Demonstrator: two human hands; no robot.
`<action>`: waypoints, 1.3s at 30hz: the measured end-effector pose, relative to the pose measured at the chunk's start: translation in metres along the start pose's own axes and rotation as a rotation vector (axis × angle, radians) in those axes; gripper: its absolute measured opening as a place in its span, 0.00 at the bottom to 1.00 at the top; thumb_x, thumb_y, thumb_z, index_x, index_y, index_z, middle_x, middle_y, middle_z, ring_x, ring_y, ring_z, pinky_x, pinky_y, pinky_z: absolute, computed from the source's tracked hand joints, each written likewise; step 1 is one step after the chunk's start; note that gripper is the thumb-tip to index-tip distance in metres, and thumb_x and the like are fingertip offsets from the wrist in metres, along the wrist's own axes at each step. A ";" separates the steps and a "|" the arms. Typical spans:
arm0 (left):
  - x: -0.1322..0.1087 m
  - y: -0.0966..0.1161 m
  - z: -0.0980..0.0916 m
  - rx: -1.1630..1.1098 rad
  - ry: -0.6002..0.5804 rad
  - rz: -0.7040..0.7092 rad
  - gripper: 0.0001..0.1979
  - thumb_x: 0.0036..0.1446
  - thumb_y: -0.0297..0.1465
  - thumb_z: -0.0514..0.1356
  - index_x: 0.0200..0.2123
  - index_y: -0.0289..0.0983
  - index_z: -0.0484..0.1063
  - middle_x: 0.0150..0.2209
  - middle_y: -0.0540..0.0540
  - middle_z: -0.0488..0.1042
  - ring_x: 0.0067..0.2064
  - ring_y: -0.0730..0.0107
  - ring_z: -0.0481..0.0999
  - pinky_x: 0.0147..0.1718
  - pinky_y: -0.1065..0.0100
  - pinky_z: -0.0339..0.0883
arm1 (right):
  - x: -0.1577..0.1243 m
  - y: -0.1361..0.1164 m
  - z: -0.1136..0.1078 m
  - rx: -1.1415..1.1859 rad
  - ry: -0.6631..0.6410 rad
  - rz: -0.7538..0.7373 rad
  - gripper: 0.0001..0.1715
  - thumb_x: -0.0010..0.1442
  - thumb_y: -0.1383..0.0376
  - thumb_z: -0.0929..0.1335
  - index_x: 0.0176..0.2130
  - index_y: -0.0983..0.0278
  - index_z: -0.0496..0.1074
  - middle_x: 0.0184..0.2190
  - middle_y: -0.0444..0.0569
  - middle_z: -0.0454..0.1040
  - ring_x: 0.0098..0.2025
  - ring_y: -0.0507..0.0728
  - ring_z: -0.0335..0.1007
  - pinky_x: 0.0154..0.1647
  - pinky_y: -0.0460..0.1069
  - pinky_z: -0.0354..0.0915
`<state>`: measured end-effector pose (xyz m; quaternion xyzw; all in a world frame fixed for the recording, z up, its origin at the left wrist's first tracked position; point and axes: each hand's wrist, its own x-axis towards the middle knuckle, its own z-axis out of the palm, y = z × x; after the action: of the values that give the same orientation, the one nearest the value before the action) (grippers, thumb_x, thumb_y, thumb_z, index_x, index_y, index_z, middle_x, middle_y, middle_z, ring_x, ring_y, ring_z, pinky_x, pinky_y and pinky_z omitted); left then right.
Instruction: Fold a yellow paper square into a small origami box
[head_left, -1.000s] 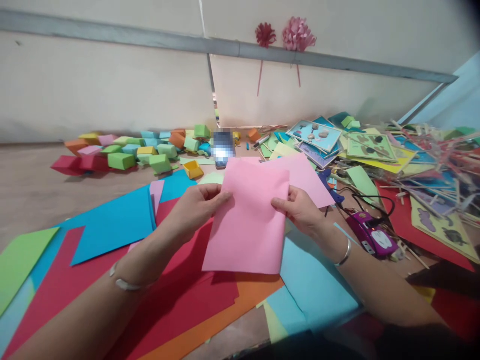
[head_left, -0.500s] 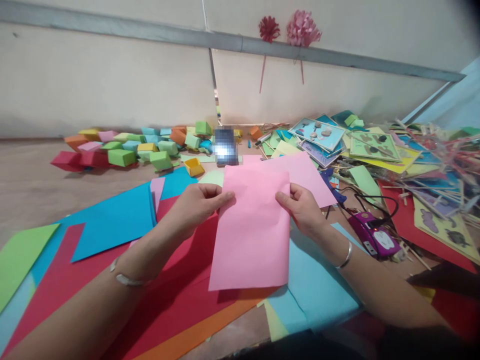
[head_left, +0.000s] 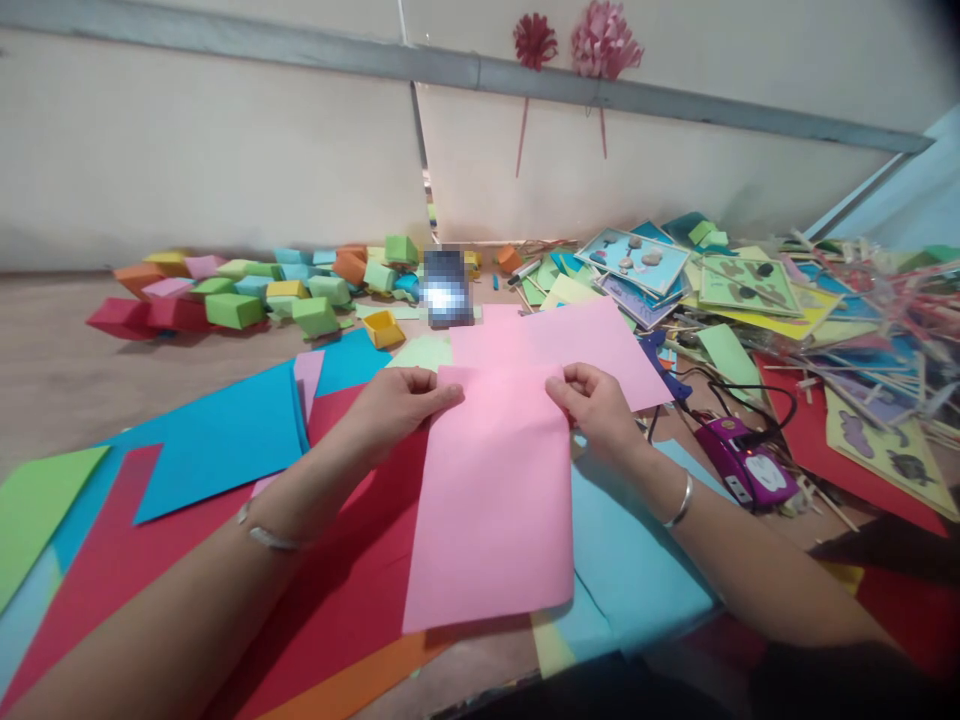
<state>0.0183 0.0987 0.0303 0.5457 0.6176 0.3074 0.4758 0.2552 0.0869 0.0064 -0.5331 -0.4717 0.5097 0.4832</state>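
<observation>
A sheet of pink paper [head_left: 491,500] hangs between my two hands, its lower edge towards me. My left hand [head_left: 405,408] pinches its upper left corner, thumb on top. At the upper right corner my right hand [head_left: 592,405] grips it the same way. Behind the sheet lies another piece of pink paper [head_left: 600,350], partly covered. Under my left forearm are large red sheets [head_left: 360,540] and blue sheets [head_left: 225,440]. Light blue paper [head_left: 637,540] lies below my right hand. Fingers behind the held sheet are hidden.
Several small folded paper boxes [head_left: 232,310] are heaped at the back left. A phone-like device [head_left: 445,290], blurred, stands at the back middle. On the right are a purple corded box [head_left: 746,465], picture cards [head_left: 634,262] and thin sticks. Two paper flowers [head_left: 606,40] hang on the wall.
Both hands have drawn the pink paper slightly towards me and lowered its top edge. More of the pink paper behind shows. The view has shifted a little.
</observation>
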 end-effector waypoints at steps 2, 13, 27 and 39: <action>0.003 -0.003 0.001 0.055 0.035 0.002 0.19 0.43 0.40 0.66 0.14 0.39 0.61 0.14 0.56 0.57 0.19 0.78 0.53 0.20 0.70 0.45 | 0.002 0.004 0.000 -0.037 -0.001 0.031 0.19 0.46 0.53 0.74 0.27 0.63 0.68 0.17 0.37 0.64 0.18 0.47 0.55 0.18 0.44 0.52; 0.009 -0.009 0.002 0.083 0.032 0.058 0.19 0.44 0.41 0.64 0.12 0.39 0.62 0.15 0.54 0.59 0.21 0.75 0.56 0.22 0.69 0.49 | 0.009 0.011 -0.004 -0.088 0.012 0.031 0.18 0.49 0.51 0.71 0.27 0.62 0.67 0.18 0.37 0.61 0.19 0.48 0.53 0.17 0.45 0.51; 0.003 0.000 0.002 0.043 -0.005 0.030 0.17 0.43 0.42 0.64 0.14 0.39 0.65 0.16 0.54 0.61 0.21 0.75 0.57 0.22 0.70 0.50 | 0.008 0.011 -0.006 -0.200 0.076 -0.112 0.16 0.55 0.55 0.68 0.24 0.61 0.63 0.22 0.39 0.59 0.25 0.50 0.52 0.24 0.46 0.51; 0.005 0.001 0.001 -0.029 0.036 0.013 0.10 0.38 0.38 0.66 0.20 0.37 0.74 0.17 0.53 0.65 0.21 0.76 0.58 0.20 0.71 0.49 | 0.001 0.008 0.002 -0.118 -0.033 -0.017 0.19 0.51 0.51 0.71 0.25 0.63 0.67 0.22 0.40 0.64 0.25 0.50 0.55 0.25 0.47 0.52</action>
<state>0.0199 0.1033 0.0295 0.5371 0.6179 0.3292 0.4704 0.2531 0.0874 -0.0020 -0.5484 -0.5134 0.4856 0.4471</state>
